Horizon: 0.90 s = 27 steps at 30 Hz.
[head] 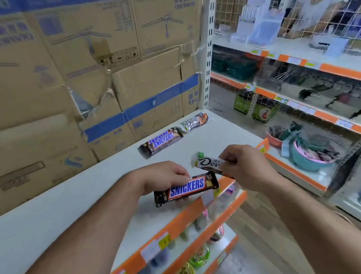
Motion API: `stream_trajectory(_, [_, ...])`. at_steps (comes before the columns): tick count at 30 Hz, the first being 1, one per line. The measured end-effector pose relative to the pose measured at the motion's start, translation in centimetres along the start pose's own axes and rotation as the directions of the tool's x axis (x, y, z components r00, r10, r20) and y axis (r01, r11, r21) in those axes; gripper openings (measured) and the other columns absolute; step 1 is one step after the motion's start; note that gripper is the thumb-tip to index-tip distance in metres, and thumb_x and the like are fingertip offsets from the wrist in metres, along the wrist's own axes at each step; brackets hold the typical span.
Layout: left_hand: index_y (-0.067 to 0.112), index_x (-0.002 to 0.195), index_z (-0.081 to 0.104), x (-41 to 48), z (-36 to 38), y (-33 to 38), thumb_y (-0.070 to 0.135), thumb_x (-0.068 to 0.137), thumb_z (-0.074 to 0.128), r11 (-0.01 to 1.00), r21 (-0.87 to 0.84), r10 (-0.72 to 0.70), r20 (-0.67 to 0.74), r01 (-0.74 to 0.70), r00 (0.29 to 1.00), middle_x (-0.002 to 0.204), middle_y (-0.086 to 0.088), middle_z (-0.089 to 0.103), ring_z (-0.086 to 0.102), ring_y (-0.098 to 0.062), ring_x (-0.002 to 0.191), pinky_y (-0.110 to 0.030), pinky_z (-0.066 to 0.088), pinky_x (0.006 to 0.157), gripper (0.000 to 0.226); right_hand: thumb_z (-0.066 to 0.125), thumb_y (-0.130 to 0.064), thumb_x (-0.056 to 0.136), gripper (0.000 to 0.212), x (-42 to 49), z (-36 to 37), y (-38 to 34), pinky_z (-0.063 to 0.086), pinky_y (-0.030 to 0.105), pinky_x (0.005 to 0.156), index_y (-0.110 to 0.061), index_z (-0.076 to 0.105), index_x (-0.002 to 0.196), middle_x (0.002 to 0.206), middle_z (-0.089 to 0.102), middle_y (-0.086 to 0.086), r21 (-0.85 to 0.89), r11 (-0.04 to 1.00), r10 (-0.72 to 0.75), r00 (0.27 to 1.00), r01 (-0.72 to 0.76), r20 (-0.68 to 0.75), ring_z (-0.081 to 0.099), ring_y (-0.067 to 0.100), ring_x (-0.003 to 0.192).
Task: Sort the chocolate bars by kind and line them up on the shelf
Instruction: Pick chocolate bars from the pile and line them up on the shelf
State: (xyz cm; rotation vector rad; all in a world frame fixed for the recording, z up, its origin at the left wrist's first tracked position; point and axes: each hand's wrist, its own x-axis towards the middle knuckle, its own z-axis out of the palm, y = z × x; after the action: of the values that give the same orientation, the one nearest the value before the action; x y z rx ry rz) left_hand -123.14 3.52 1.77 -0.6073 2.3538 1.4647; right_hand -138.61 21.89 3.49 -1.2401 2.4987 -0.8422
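Note:
My left hand (pixel 164 176) grips a dark Snickers bar (pixel 187 188) by its upper edge, just above the front of the white top shelf (pixel 69 200). My right hand (pixel 244 165) pinches a white and brown Dove bar (pixel 207 163) by its right end, a little above and right of the Snickers bar. Farther back on the shelf lie stacked Snickers bars (pixel 160 140), and to their right, near the back corner, sits a pale Dove bar (pixel 194 121) end to end with them.
Stacked cardboard boxes (pixel 64 71) form a wall behind the shelf. The shelf's orange front edge (pixel 180 218) runs diagonally below my hands, with jars on lower shelves. Across a wood-floor aisle stand white shelves (pixel 301 58) with housewares and a teal basin (pixel 309 157).

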Motion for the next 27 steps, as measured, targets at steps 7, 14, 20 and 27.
stream_trajectory(7, [0.030,0.084,0.067,6.5,-4.0,1.1,0.027,0.097,0.054,0.988,0.143,-0.055,-0.025,0.058,0.998,0.080,0.014,0.066,0.058,-0.005,0.073,-0.023,0.045,0.071,0.019,0.065,-0.019,0.084,0.012,9.9,0.3,3.4,0.039,0.026,0.056,-0.031,0.062,0.084,0.078,0.064,-0.012,-0.018,1.000,0.010,0.997,-0.009,0.078,0.058,0.011,0.069])
stream_trajectory(14, [0.030,0.101,0.067,10.7,-5.6,1.5,0.036,0.097,0.052,0.968,0.142,-0.188,-0.135,0.207,0.973,0.101,0.008,0.067,0.056,-0.010,0.087,-0.030,0.046,0.084,0.016,0.064,-0.015,0.083,0.011,18.9,1.6,6.7,0.043,0.029,0.064,-0.026,0.063,0.087,0.087,0.068,-0.003,-0.066,0.987,-0.123,0.960,0.144,0.250,0.059,0.019,0.080])
stream_trajectory(20, [0.033,0.109,0.065,12.2,-5.0,2.1,0.037,0.097,0.053,0.937,0.072,-0.315,-0.255,0.343,0.914,0.101,0.020,0.063,0.057,-0.003,0.092,-0.020,0.044,0.077,0.017,0.063,-0.019,0.083,0.016,24.5,2.3,7.6,0.041,0.026,0.066,-0.024,0.069,0.098,0.093,0.069,-0.001,-0.080,0.954,-0.245,0.901,0.290,0.357,0.061,0.022,0.088])
stream_trajectory(27, [0.043,0.094,0.062,12.1,-3.9,2.7,0.040,0.096,0.053,0.912,-0.026,-0.392,-0.346,0.409,0.852,0.081,0.030,0.059,0.053,0.009,0.071,-0.016,0.038,0.062,0.009,0.058,-0.027,0.089,0.019,27.7,3.8,7.8,0.049,0.034,0.082,-0.029,0.070,0.103,0.101,0.071,0.000,-0.161,0.876,-0.382,0.858,0.454,0.342,0.063,0.026,0.096])
